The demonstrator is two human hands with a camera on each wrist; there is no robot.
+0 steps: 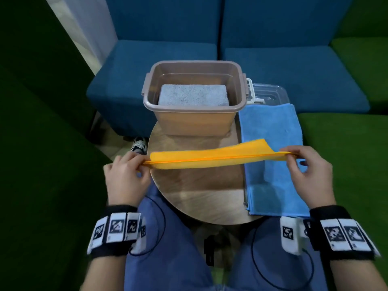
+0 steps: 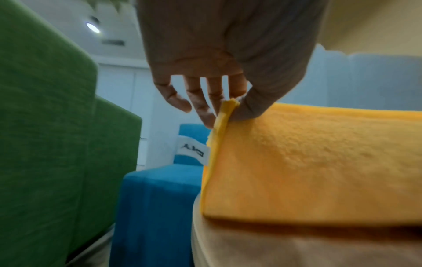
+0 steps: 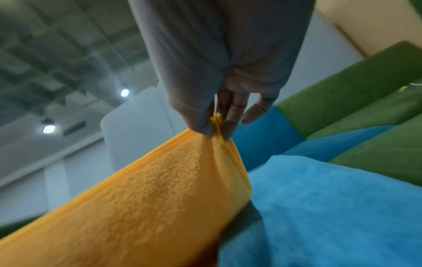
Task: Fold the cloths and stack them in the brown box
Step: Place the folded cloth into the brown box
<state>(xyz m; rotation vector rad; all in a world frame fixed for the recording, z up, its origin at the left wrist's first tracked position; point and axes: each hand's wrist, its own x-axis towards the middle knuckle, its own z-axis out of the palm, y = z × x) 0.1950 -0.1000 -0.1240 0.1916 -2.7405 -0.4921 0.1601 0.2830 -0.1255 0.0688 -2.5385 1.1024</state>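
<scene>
Now, from the head camera, a person sits at a small round wooden tabletop (image 1: 201,198). The left hand (image 1: 126,175) pinches one end of a folded orange cloth (image 1: 210,157). The right hand (image 1: 308,175) pinches the other end. The orange cloth is pulled out long and flat between the two hands, up above the tabletop. A brown box (image 1: 193,120) stands at the far side of the tabletop. A folded grey cloth (image 1: 193,95) lies inside it. A blue cloth (image 1: 273,143) lies spread out on the right, just beside the box. Its far end lies over a clear lid (image 1: 270,93). Both wrists wear black bands with black-and-white square marks. Blue seats (image 1: 273,66) stand behind the tabletop, and green seats stand at the sides.

Next, from the left wrist camera, the left hand (image 2: 219,72) holds the top corner of the orange cloth (image 2: 308,162) between thumb and a finger. The other fingers (image 2: 175,97) hang loose and a little bent. The cloth hangs down flat, and its bottom edge is close to the tabletop (image 2: 297,249). I cannot tell if it touches.

Last, from the right wrist camera, the right hand (image 3: 221,90) pinches the bunched corner of the orange cloth (image 3: 148,198) between thumb and fingers. The blue cloth (image 3: 331,207) lies below it, blurry and close.
</scene>
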